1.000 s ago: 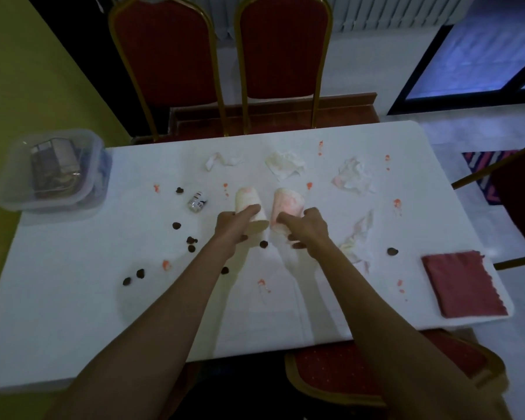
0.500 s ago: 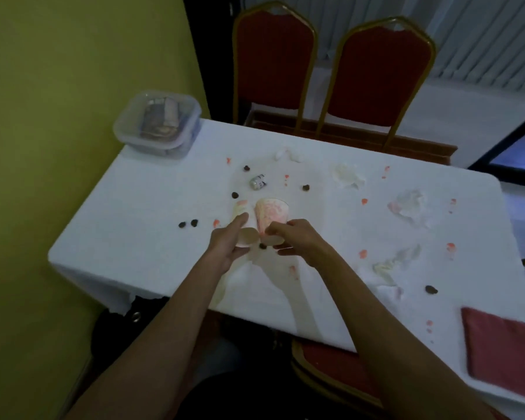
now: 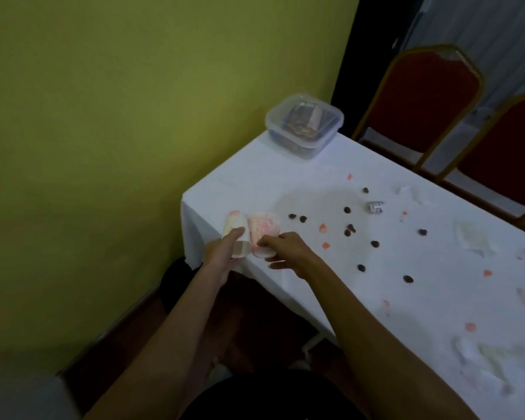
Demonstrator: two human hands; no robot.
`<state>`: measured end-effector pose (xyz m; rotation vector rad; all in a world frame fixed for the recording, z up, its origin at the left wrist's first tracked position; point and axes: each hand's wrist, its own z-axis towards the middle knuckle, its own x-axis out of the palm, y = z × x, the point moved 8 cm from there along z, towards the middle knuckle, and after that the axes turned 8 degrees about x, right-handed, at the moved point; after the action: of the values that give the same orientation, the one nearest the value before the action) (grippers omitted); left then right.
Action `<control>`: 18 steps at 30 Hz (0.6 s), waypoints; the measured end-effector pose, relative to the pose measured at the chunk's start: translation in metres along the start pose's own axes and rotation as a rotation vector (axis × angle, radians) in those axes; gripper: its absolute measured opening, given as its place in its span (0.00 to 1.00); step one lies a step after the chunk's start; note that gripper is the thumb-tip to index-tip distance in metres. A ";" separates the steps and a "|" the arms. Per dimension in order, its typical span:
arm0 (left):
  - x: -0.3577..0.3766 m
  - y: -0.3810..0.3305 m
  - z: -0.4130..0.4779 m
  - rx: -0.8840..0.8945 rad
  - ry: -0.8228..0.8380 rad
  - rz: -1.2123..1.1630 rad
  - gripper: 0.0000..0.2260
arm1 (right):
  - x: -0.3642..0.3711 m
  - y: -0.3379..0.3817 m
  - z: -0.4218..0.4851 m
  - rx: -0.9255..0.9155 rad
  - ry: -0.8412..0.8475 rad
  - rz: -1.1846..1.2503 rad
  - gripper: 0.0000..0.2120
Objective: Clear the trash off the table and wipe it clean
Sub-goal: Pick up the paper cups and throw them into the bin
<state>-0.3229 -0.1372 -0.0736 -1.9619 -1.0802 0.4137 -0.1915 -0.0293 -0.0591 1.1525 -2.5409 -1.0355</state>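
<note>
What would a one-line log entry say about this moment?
step: clearing cups | left hand: holds pale cup | right hand: holds stained cup | place: table corner | left on table: crumbs, tissues

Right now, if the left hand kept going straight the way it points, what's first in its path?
The left hand points up-image, toward the table's left end. Beyond the stained cup it holds, the way looks free until the yellow-green wall, though depth is unclear.
</note>
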 end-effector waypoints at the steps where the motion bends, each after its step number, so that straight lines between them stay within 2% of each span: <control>1: -0.019 -0.002 0.004 0.003 -0.011 -0.012 0.26 | 0.019 0.004 0.002 0.001 0.015 -0.025 0.19; 8: -0.144 -0.002 0.035 -0.018 -0.098 -0.042 0.26 | 0.148 0.012 0.019 0.043 0.090 -0.032 0.21; 11: -0.184 0.010 0.042 -0.067 -0.134 -0.030 0.27 | 0.193 -0.001 0.026 0.137 0.143 -0.046 0.21; 18: -0.245 0.055 0.062 -0.215 -0.268 -0.021 0.29 | 0.246 -0.027 0.071 0.225 0.130 -0.244 0.28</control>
<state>-0.4726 -0.3198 -0.1798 -2.1228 -1.3610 0.5826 -0.3739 -0.1798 -0.1607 1.5666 -2.5077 -0.7028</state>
